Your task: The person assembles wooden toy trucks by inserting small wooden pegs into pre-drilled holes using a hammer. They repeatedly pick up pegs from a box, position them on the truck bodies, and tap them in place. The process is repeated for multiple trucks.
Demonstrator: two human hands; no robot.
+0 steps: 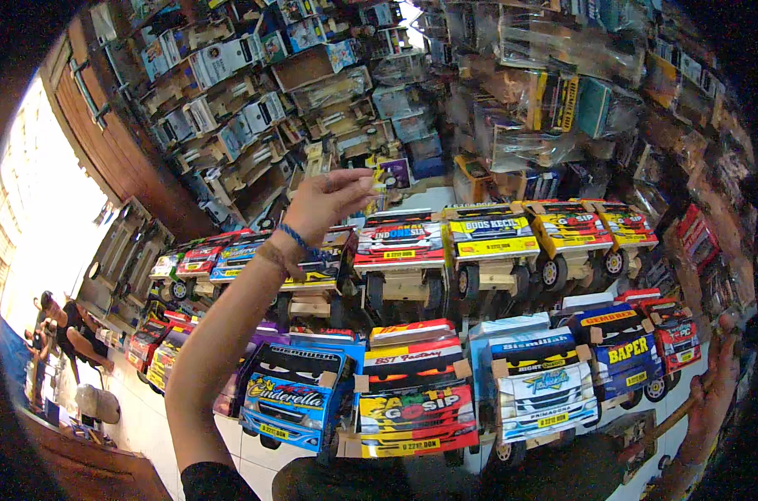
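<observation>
Bare-armed, with cord bracelets at the wrist, my left hand (pixel 327 207) is raised over the back row of toy trucks. Its fingers stretch to the right, thumb apart from them, and nothing shows between them. Below and beside it stand wooden toy trucks with printed fronts: a red and white truck (pixel 400 242), a yellow and white truck (pixel 493 236) and a blue truck (pixel 289 399) in the front row. At the dim right rim, my right hand (pixel 714 376) is beside the red truck (pixel 678 338); its fingers are too dark to read. A thin wooden piece (pixel 678 415) lies close by it.
Stacks of toy trucks (pixel 253 125) rise behind the rows, and plastic-wrapped stacks (pixel 562 50) stand at the back right. A brown wooden door (pixel 132 125) borders the bright opening at left. A person (pixel 74 326) sits on the tiled floor (pixel 145 426) there.
</observation>
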